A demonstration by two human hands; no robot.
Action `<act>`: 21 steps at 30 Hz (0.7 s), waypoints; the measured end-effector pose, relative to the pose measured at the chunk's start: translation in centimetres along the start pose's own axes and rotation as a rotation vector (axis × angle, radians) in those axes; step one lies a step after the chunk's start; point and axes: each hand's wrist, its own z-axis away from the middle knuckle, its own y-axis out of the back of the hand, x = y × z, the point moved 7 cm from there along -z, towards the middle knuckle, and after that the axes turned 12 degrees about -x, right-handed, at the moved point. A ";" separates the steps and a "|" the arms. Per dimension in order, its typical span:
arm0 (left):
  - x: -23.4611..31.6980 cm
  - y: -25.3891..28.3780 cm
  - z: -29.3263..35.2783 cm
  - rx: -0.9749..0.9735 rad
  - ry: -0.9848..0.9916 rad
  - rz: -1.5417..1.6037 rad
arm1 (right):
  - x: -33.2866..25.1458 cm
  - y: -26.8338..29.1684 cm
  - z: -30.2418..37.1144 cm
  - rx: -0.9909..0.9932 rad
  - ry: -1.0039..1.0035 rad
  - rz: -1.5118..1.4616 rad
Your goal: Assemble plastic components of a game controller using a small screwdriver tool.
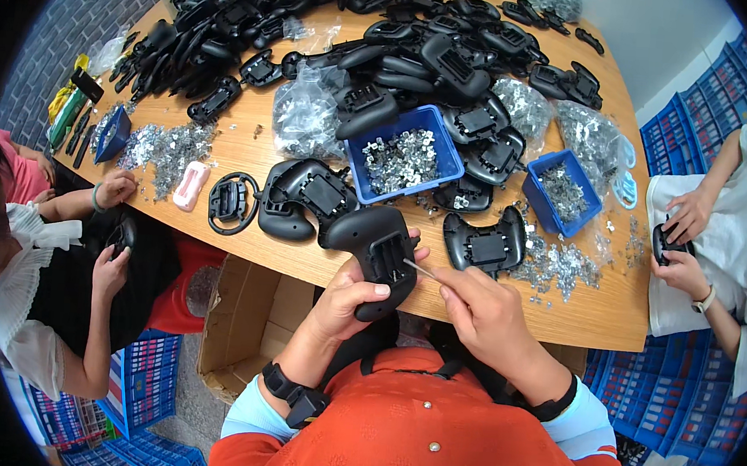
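black controller shell (369,233) is up off the table, just past the near edge, slots facing the wearer. left hand (343,300) is curled round its lower end, thumb on top; right hand (485,314) is pinched closed on a thin metal tool (420,270), tip at the slots. this piece looks partway, probably metal clips going in; can't tell how many are seated. at 12 o'clock, a blue bin (411,189) with plenty of clips (403,160) left; at 3, another black shell (485,245) lying on the table, can't tell if finished. at 11, a big heap of black shells (223,32), so likely lots left, though done and undone look alike.
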 end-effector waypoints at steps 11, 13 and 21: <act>-0.9 0.2 0.6 0.029 0.161 -0.111 | -1.2 -2.0 -1.3 -0.059 0.192 0.148; -0.8 0.2 0.7 -0.007 0.173 -0.134 | -1.3 -2.3 -1.1 -0.078 0.235 0.217; -2.1 1.3 1.6 0.009 0.352 -0.346 | 0.2 -2.5 -2.6 -0.234 0.241 -0.033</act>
